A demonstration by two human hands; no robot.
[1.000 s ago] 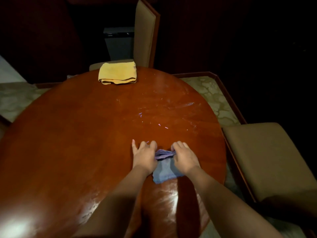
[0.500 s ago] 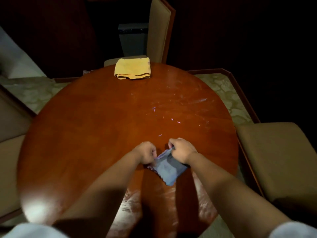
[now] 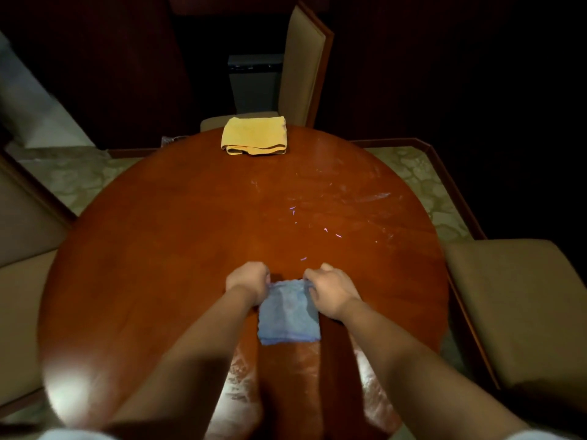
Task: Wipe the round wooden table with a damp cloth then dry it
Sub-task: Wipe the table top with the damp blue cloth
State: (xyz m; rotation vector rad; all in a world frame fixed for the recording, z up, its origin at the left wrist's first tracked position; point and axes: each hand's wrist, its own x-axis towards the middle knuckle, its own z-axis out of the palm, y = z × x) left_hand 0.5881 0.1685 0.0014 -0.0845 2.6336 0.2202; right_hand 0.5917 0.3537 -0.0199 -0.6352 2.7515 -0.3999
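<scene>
The blue cloth (image 3: pixel 288 312) is lying on the near half of the round wooden desk (image 3: pixel 152 249), with both hands gripping its far edge. The left hand (image 3: pixel 247 281) is curling its fingers into a tight grip on the far left corner of the cloth, and the right hand (image 3: pixel 330 289) is doing the same on the far right corner, its grip bunching the fabric along that edge. The near part of the cloth is lying flat on the wood between the two forearms, which are reaching in from the bottom of the view. Beyond the hands, pale smears and small bright flecks are showing on the right half of the desk, and glare is spreading across the near edge. A folded yellow cloth (image 3: pixel 254 134) is sitting at the far edge of the desk, well apart from the blue one. A tan upholstered chair (image 3: pixel 301 65) is standing just behind that far edge, another chair seat (image 3: pixel 514 300) is sitting to the right of the desk, and a third one (image 3: pixel 19 265) is showing at the left.
</scene>
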